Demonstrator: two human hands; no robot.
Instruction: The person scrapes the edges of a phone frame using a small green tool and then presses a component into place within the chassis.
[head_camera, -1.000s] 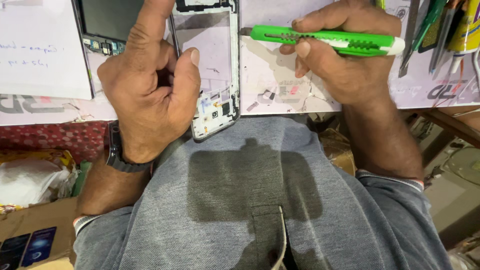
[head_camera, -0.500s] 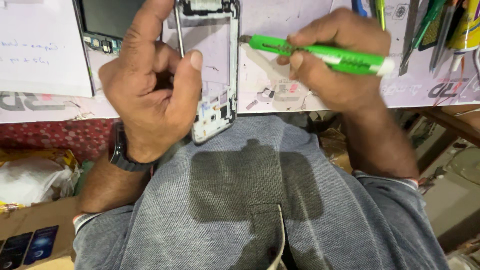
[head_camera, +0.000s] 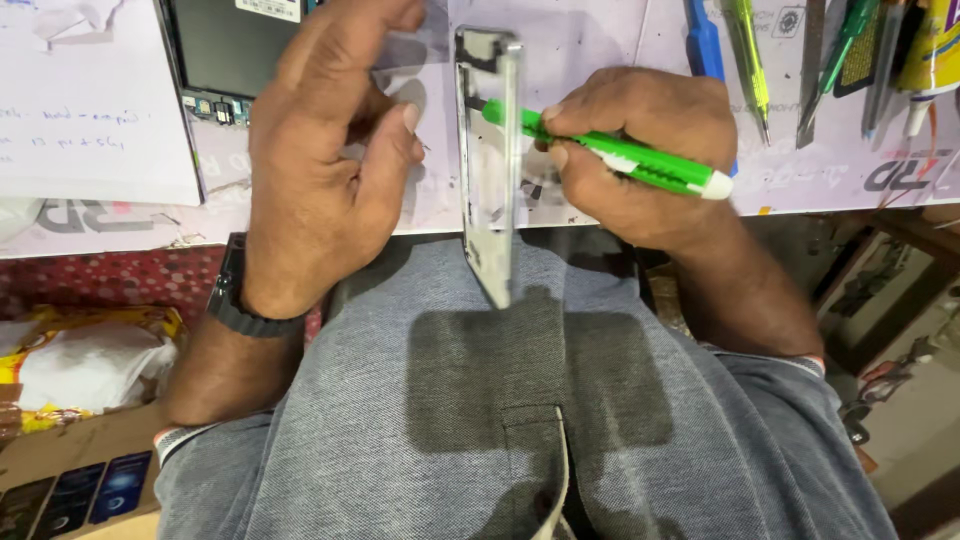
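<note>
- Head view: the phone frame (head_camera: 490, 170) stands on edge over the white work mat (head_camera: 600, 60), between both hands, blurred.
- The left hand (head_camera: 320, 170) sits beside it, fingers curled; whether they actually grip the frame I cannot tell.
- The right hand (head_camera: 640, 155) is clenched round a green cutter (head_camera: 610, 150), tip touching the frame's upper part.
- A dark screen panel (head_camera: 235, 45) lies at the left; tools (head_camera: 750, 50) line the mat's right.
</note>
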